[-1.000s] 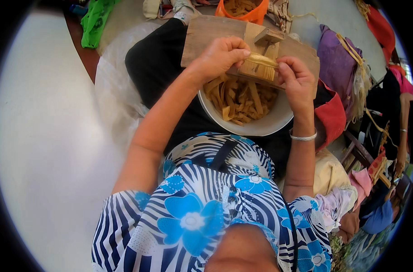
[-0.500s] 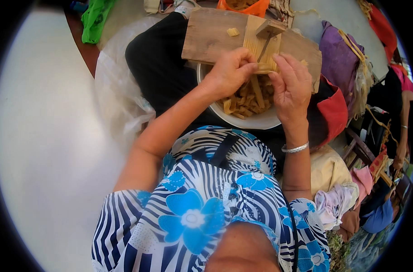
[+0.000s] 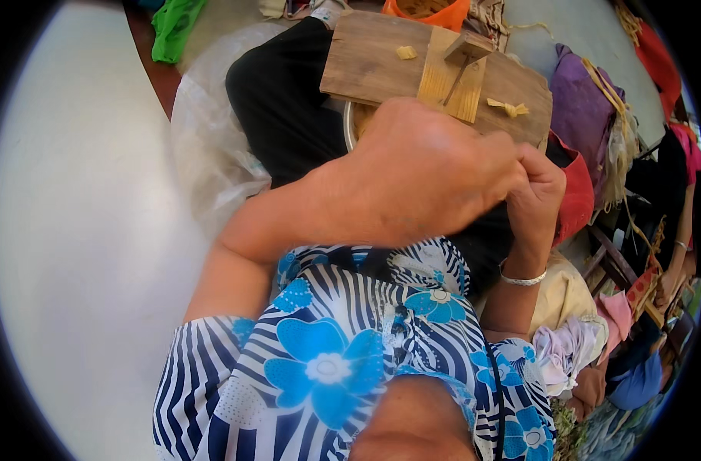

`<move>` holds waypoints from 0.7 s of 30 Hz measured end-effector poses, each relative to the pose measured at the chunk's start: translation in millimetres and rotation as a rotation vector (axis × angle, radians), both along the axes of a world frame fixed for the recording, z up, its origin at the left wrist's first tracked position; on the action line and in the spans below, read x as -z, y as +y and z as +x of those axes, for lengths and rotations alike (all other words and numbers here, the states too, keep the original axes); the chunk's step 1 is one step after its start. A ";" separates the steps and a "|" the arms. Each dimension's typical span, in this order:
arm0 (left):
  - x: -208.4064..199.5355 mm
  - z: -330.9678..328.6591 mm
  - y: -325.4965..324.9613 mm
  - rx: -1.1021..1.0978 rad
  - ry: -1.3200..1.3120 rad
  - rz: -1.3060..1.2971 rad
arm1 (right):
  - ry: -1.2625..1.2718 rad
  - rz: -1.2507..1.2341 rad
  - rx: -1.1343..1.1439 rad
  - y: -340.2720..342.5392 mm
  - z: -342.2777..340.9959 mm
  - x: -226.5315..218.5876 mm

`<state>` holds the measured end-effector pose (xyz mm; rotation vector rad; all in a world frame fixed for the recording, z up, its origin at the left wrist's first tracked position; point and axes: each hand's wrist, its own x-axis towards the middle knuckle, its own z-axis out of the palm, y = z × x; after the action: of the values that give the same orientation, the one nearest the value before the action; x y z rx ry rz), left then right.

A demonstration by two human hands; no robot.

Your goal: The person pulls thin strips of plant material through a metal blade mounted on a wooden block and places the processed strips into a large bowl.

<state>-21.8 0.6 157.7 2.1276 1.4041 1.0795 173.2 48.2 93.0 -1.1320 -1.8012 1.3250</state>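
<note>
My left hand (image 3: pixel 435 169) is raised across the front of the board with its fingers curled closed, somewhat blurred. Its fingertips meet my right hand (image 3: pixel 541 184), which is also closed, a silver bracelet on its wrist. Whatever lies between the fingers is hidden. Beyond them, a wooden board (image 3: pixel 370 65) rests across my lap. It carries a paler ridged slat (image 3: pixel 436 79), a wooden block (image 3: pixel 470 48) and a thin metal piece (image 3: pixel 455 83). A knotted yellow strip (image 3: pixel 510 108) and a small folded piece (image 3: pixel 406 52) lie on the board. A metal bowl (image 3: pixel 349 131) is mostly covered by my left hand.
An orange bag (image 3: pixel 435 15) stands beyond the board. To the right are a purple bag (image 3: pixel 577 107), a red cloth (image 3: pixel 575 192) and heaped fabrics (image 3: pixel 566 346). Clear plastic (image 3: pixel 212 138) lies to the left. Another person's arm (image 3: pixel 679 238) shows at far right.
Both hands have left the slat's near end, coming closer and moving right. My left hand now crosses over the bowl and its strips. The knotted strip on the board has come into sight.
</note>
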 end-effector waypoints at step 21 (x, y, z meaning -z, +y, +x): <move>118.6 28.6 36.9 0.161 -1.100 -0.959 | -0.244 0.555 0.370 20.9 -27.4 59.3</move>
<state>6.8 37.5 39.1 0.7081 0.8515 0.9447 145.7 69.1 33.8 -1.2563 -1.8461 0.4456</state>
